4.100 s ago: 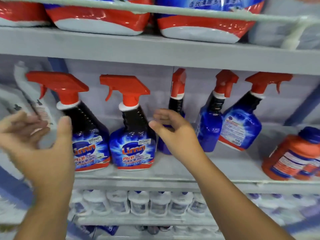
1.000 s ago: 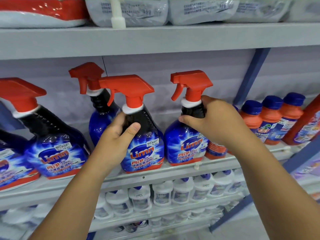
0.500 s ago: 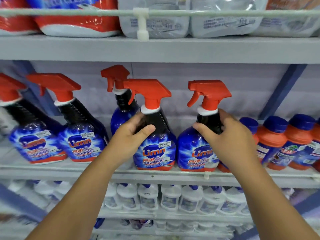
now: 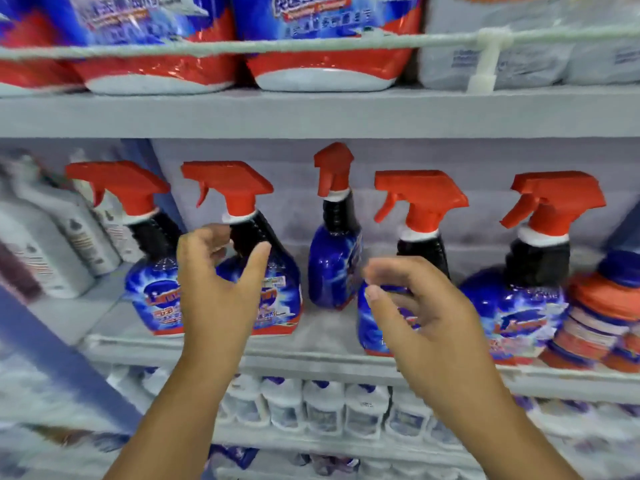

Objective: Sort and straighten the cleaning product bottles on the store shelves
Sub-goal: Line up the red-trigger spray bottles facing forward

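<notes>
Several blue spray bottles with red trigger heads stand on the middle shelf (image 4: 311, 348). Four line the front edge; one spray bottle (image 4: 334, 258) stands further back, turned sideways. My left hand (image 4: 218, 289) hovers with fingers spread in front of the second front bottle (image 4: 277, 282), holding nothing. My right hand (image 4: 415, 313) hangs with loosely curled fingers before the third front bottle (image 4: 419, 223), also holding nothing. The fourth front bottle (image 4: 530, 289) stands at the right, the first bottle (image 4: 149, 271) at the left.
Orange bottles with blue caps (image 4: 606, 313) crowd the right end of the shelf. White bottles (image 4: 52, 244) stand at the left. Red and blue refill pouches (image 4: 156, 46) fill the shelf above behind a rail. Small white bottles (image 4: 311, 407) line the shelf below.
Both hands have let go of the two spray bottles they gripped and pulled back from the shelf. The view has swung left and is blurred.
</notes>
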{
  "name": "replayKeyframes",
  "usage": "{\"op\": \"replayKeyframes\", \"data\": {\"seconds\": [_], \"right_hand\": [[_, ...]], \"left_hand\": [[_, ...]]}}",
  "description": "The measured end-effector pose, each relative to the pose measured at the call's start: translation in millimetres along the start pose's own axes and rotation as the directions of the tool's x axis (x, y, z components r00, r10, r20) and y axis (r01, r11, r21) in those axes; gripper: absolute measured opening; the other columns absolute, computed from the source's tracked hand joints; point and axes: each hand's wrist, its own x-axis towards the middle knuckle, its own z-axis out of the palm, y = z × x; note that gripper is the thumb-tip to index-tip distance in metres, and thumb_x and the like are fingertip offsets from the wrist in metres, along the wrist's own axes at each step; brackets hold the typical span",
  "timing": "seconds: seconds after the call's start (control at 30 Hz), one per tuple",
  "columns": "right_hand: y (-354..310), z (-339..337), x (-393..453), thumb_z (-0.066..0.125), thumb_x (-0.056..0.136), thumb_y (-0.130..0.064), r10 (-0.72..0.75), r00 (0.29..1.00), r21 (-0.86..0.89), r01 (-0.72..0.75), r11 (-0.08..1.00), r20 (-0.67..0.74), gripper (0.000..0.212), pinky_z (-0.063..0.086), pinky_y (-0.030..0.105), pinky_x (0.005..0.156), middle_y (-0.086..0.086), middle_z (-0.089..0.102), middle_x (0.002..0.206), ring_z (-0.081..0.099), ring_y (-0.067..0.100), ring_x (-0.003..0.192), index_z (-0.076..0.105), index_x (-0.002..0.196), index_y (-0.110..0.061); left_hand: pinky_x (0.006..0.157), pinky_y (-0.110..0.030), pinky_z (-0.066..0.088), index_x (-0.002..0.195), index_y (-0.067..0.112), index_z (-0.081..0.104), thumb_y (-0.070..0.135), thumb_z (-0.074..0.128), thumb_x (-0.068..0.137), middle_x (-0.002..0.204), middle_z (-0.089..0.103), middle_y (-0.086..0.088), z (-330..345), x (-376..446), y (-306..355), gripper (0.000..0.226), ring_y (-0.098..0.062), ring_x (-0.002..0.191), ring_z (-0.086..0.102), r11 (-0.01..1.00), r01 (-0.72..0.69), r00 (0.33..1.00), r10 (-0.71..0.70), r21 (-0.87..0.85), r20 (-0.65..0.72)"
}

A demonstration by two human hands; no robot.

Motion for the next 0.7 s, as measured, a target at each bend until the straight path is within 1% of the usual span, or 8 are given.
{"op": "replayKeyframes", "data": {"seconds": [0.1,0.17,0.23,0.27,0.33,0.4,0.57,0.7], "right_hand": [[-10.0,40.8,39.6,0.068,0.094,-0.014,0.139,0.99,-0.009,-0.139,0.99,-0.006,0.029,0.053,0.033,0.101,-0.009,0.068,0.116,0.065,0.002,0.107,0.062,0.113,-0.035],[-10.2,63.8,71.4,0.069,0.094,-0.018,0.21,0.974,-0.113,-0.219,0.969,-0.079,0.04,0.046,0.034,0.108,-0.01,0.063,0.127,0.06,-0.001,0.115,0.055,0.125,-0.04],[-3.8,80.0,101.3,0.067,0.095,-0.026,0.317,0.935,-0.277,-0.349,0.895,-0.157,0.066,0.038,0.031,0.113,0.003,0.046,0.152,0.048,0.017,0.137,0.035,0.153,-0.024],[0.3,85.0,112.4,0.066,0.096,-0.028,0.352,0.919,-0.341,-0.394,0.854,-0.178,0.071,0.037,0.032,0.111,0.007,0.041,0.155,0.044,0.024,0.14,0.03,0.156,-0.019],[8.8,89.5,126.8,0.065,0.096,-0.025,0.366,0.917,-0.358,-0.399,0.844,-0.158,0.062,0.044,0.035,0.099,0.008,0.053,0.139,0.053,0.029,0.128,0.036,0.151,-0.02],[13.4,88.4,131.4,0.063,0.097,-0.019,0.377,0.92,-0.347,-0.391,0.852,-0.11,0.051,0.042,0.031,0.087,0.0,0.059,0.118,0.058,0.024,0.114,0.042,0.143,-0.021],[10.2,89.4,126.0,0.067,0.095,-0.027,0.324,0.93,-0.545,-0.364,0.755,-0.173,0.038,0.044,0.033,0.085,0.0,0.063,0.115,0.06,0.022,0.104,0.05,0.128,-0.024],[0.6,96.5,115.2,0.076,0.084,-0.041,0.257,0.949,-0.659,-0.313,0.684,-0.184,0.034,0.047,0.034,0.078,0.003,0.062,0.109,0.063,0.024,0.093,0.058,0.11,-0.028]], "left_hand": [[0.093,-0.029,0.047,0.136,0.021,0.045,0.038,0.085,0.079,0.124,0.058,0.004,3.3,24.5,-11.7,0.071,-0.014,0.111,0.059,0.988,0.153,0.969,-0.152,0.01,0.194],[0.08,-0.031,0.047,0.136,0.023,0.044,0.048,0.079,0.081,0.112,0.065,0.002,5.9,32.2,-22.6,0.07,-0.023,0.104,0.065,0.985,0.126,0.926,-0.16,0.119,0.342],[0.075,-0.037,0.052,0.136,0.026,0.042,0.056,0.07,0.083,0.11,0.068,-0.005,3.7,36.1,-31.8,0.066,-0.031,0.101,0.066,0.982,0.06,0.905,-0.129,0.178,0.406],[0.077,-0.039,0.053,0.137,0.029,0.041,0.057,0.068,0.085,0.111,0.068,-0.007,1.1,38.3,-36.1,0.065,-0.032,0.101,0.065,0.984,0.047,0.896,-0.118,0.174,0.427],[0.08,-0.039,0.053,0.141,0.034,0.039,0.056,0.065,0.089,0.114,0.067,-0.006,-5.8,44.3,-43.1,0.063,-0.03,0.104,0.064,0.987,0.037,0.875,-0.107,0.155,0.473],[0.082,-0.036,0.049,0.143,0.036,0.038,0.054,0.065,0.091,0.119,0.065,-0.005,-14.5,51.0,-48.5,0.062,-0.029,0.108,0.062,0.992,0.046,0.851,-0.103,0.121,0.515],[0.08,-0.032,0.041,0.149,0.032,0.037,0.051,0.066,0.092,0.124,0.065,-0.008,-35.1,69.8,-65.3,0.067,-0.033,0.112,0.061,0.991,0.047,0.854,-0.105,0.125,0.51],[0.082,-0.031,0.042,0.143,0.035,0.043,0.048,0.069,0.09,0.12,0.067,-0.001,-44.7,81.3,-78.9,0.06,-0.025,0.109,0.062,0.993,0.103,0.846,-0.12,0.061,0.52]]}}
